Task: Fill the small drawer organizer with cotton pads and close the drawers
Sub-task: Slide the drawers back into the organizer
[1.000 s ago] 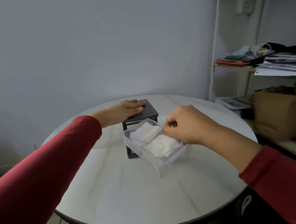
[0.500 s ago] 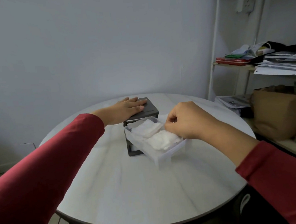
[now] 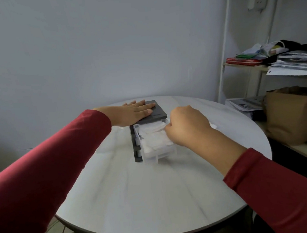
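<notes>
Head view: left hand (image 3: 130, 114) flat on organizer (image 3: 158, 114); right hand (image 3: 187, 126) curled, gripping cotton pads (image 3: 153, 138) in open drawer (image 3: 160, 152).

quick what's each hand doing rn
Left hand: open, flat on top of the organizer.
Right hand: fingers curled on the cotton pads in the open drawer, seemingly pinching them.

Head view: no text, label, brand or number legible.

Print visible but too small and blurred to read:
- stack of papers (image 3: 297, 62) on the middle shelf, grey lines only;
- red book (image 3: 243, 61) beside it, edge-on, with pale marks along the cover edge;
- printed booklet (image 3: 245, 104) on the lower shelf, with a dark block on the open page.

Drawer organizer (image 3: 153, 112) on the worktop (image 3: 138, 202): grey top and clear drawer fronts, no readable marking.
</notes>
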